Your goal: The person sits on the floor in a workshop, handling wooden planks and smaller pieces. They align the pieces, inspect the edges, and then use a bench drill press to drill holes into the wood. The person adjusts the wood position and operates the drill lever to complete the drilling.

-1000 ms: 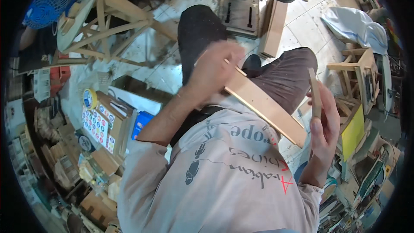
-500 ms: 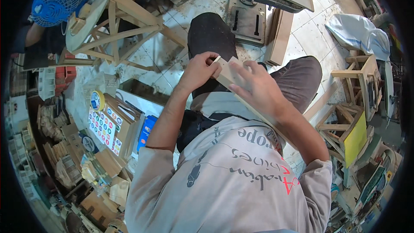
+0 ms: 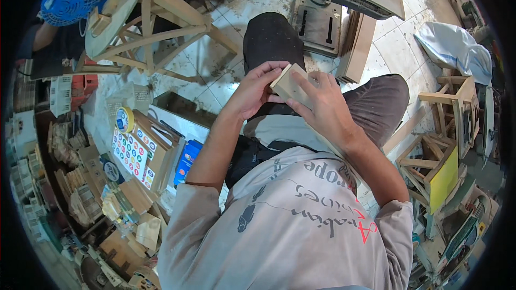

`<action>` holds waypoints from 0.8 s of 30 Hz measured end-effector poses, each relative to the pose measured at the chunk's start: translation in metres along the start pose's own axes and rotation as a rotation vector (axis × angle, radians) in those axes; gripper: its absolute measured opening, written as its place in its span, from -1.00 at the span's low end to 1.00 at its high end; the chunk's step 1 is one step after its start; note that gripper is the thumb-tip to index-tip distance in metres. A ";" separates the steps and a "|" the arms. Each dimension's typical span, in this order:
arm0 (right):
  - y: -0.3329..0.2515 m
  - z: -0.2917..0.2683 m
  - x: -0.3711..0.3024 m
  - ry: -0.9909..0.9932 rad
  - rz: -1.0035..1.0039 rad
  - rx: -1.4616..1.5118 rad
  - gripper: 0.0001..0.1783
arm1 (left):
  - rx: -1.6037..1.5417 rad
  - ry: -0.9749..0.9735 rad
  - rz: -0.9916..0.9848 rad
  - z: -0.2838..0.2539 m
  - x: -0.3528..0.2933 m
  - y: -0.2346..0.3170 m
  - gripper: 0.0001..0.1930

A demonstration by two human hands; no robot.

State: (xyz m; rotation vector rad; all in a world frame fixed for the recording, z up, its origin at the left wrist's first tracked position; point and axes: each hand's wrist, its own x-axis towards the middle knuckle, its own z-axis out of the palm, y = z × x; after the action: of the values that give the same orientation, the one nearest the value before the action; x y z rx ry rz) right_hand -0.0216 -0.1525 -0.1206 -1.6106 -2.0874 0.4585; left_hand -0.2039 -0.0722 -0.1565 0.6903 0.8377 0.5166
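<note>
A pale wooden board is held over my lap, between my thighs. Its long edge runs down and to the right, partly hidden beneath my right forearm. My left hand is closed round the far left end, thumb and fingers at the edge. From the right, my right hand grips the board, with fingers bent over the upper face and the thumb nearer me. Whether a thin sheet or second piece lies under those fingers, I cannot tell.
Ahead stand a machine base and stacked planks. At upper left are a wooden stand, a blue fan and another person's arm. Sticker sheets and a blue packet lie left; wooden stools stand right.
My left hand has turned more open toward me round the board's end. The board's end has tilted, showing more of its face, and my right fingers have bent and drawn closer together.
</note>
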 end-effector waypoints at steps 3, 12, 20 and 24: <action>0.001 0.003 0.000 0.025 -0.019 0.030 -0.41 | -0.036 -0.036 0.009 -0.004 0.004 -0.004 -0.72; -0.009 -0.008 -0.008 0.026 -0.023 0.015 -0.39 | -0.093 -0.078 0.068 0.004 -0.001 -0.004 -0.66; -0.019 -0.043 -0.020 0.021 0.028 0.139 -0.30 | -0.318 -0.350 0.180 0.024 -0.024 -0.011 -0.01; -0.025 -0.054 -0.027 0.019 0.026 0.162 -0.27 | -0.306 -0.347 0.207 0.031 -0.027 -0.008 0.02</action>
State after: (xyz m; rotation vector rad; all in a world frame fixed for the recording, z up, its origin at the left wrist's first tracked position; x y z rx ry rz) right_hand -0.0068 -0.1854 -0.0670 -1.5437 -1.9632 0.6022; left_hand -0.1932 -0.1058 -0.1344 0.5642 0.3524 0.6720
